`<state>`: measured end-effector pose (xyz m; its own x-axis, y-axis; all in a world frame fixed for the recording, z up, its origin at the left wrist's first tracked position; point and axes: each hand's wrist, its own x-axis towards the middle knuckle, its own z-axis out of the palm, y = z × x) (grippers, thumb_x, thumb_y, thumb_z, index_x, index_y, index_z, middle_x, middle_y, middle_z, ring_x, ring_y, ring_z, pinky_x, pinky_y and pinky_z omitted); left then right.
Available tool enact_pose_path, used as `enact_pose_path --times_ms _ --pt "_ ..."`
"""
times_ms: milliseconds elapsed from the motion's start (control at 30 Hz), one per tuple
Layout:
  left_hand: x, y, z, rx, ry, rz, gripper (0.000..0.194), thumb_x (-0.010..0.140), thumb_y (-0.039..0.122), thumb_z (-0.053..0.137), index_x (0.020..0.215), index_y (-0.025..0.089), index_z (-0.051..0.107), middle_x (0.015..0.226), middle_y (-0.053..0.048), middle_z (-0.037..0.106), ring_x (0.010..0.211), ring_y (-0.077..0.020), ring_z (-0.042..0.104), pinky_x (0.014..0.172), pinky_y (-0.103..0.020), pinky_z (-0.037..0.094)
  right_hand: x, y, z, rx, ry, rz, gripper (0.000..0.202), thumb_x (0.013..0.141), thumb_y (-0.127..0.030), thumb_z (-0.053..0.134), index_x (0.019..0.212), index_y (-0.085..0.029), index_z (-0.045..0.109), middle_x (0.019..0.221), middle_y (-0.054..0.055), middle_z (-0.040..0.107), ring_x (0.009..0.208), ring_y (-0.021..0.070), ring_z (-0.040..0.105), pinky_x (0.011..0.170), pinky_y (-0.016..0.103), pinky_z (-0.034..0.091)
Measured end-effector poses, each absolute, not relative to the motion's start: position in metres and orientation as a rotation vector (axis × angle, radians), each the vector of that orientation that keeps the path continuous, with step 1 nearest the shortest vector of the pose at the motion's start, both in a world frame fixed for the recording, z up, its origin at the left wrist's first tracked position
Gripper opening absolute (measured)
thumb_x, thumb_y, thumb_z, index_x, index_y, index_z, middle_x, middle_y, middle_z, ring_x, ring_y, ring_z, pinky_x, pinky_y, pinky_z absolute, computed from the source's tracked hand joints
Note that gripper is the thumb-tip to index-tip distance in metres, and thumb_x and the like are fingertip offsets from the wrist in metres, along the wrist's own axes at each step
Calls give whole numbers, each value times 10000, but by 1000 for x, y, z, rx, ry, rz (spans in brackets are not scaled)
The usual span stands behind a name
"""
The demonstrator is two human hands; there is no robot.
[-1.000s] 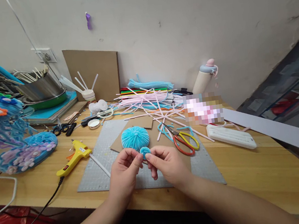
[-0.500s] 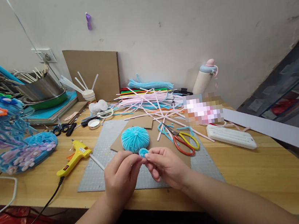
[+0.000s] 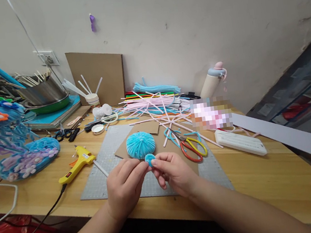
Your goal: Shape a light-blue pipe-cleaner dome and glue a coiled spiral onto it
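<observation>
— So what were the hands doing just then?

— Both were raised a little above the worktop (image 3: 267, 182), fingertips meeting. The left hand (image 3: 124, 187) and the right hand (image 3: 174, 173) together pinched a small blue coil (image 3: 149, 158) of fuzzy pipe cleaner, thumb and forefinger of each closed on its edge, the other fingers curled under.

— And where did that coil sit?

— Right between the two sets of fingertips, held up in the air, just in front of a larger blue dome (image 3: 140, 144) made of the same fuzzy stuff. Whether the two touched I couldn't tell.

— What lay beneath them?

— A grey cutting mat (image 3: 101, 181), with a brown card sheet (image 3: 192, 169) on it under the dome.

— Anything beside the hands?

— Just past the right hand lay scissors (image 3: 192, 148) with red and yellow handles. Off to the left of the left hand lay a yellow glue gun (image 3: 77, 165), its black cord trailing off the edge.

— Farther out?

— Beyond the dome, a loose heap of pink pipe cleaners (image 3: 154, 107). To the far right of it, a white keyboard-like bar (image 3: 240, 141). Far left, a blue flowered model (image 3: 13, 150), and behind it a metal pot (image 3: 41, 91) full of sticks.
</observation>
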<state>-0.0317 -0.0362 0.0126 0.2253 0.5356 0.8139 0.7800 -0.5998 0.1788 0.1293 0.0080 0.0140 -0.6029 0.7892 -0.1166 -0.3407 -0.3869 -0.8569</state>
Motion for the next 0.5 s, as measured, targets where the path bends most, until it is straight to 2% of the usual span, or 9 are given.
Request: enact_pose_path --times_ms 200,500 --pt "-31 -37 8 -2225 -1173 -1376 272 811 2 618 1035 154 643 824 -53 653 744 -149 570 665 -277 473 130 9 11 -677 -1189 1916 309 761 -402 714 655 -136 599 542 -45 581 349 48 505 329 164 388" --pt "-32 -38 7 -2250 -1159 -1385 291 807 -22 606 1040 147 645 833 -54 645 750 -146 562 655 -279 470 131 9 12 -657 -1142 1990 301 749 -385 726 647 -136 592 541 -45 586 343 44 502 318 153 378"
